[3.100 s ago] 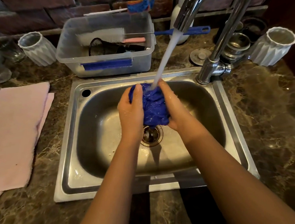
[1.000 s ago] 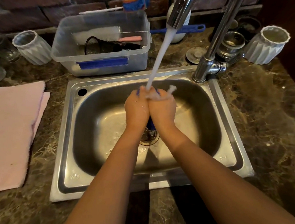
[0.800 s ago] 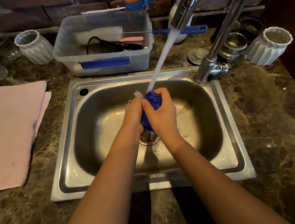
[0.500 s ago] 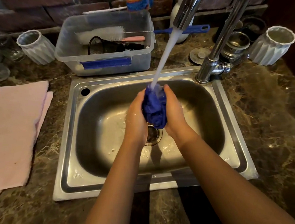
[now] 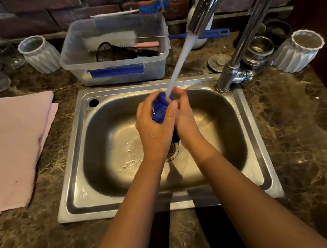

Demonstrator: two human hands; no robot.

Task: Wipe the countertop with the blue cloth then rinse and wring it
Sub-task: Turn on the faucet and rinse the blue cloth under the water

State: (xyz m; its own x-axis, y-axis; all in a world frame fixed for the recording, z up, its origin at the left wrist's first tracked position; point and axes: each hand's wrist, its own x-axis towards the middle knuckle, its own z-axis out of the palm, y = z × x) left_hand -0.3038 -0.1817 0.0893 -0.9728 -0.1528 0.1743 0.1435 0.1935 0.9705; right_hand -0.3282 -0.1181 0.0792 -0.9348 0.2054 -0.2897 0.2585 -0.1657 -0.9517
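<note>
Both hands | left hand [image 5: 155, 128], right hand [image 5: 185, 117] squeezing blue cloth [image 5: 161, 110] (under water stream [image 5: 179, 65])

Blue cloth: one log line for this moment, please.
phase: rinse | cloth: bunched between left hand and right hand | tap: running onto cloth | over sink

Left hand [image 5: 153, 124] and right hand [image 5: 185, 117] pressed together, fingers curled; the right's grip seems closed.
</note>
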